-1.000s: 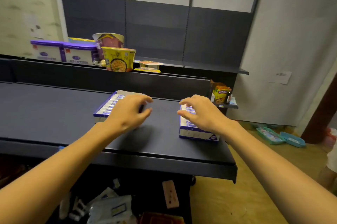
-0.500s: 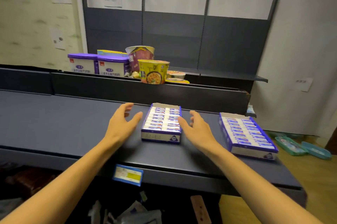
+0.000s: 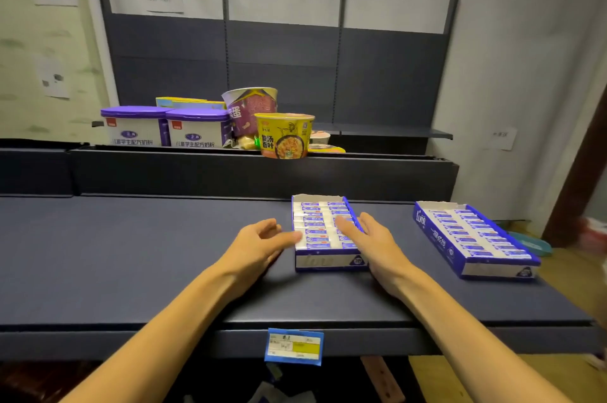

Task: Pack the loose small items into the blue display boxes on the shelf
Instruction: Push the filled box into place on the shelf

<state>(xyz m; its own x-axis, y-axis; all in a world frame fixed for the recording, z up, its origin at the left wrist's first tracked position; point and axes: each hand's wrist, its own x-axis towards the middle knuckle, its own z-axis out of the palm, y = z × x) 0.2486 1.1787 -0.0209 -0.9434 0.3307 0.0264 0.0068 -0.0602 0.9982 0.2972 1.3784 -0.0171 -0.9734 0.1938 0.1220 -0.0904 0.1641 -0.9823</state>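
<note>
Both hands closed in since prev. frame: left hand (image 3: 259,243) and right hand (image 3: 368,238), fingers straight, flank centre display box (image 3: 323,232) mid-shelf (image 3: 131,255). Rec.: press sides evenly, square it w/ second box (image 3: 473,238).

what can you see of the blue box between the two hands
The blue display box is an open-topped cardboard tray, white inside, lying flat on the dark shelf. It is filled with rows of small white-and-blue packets. The left hand touches its left side, the right hand rests along its right edge, fingers straight.
</note>
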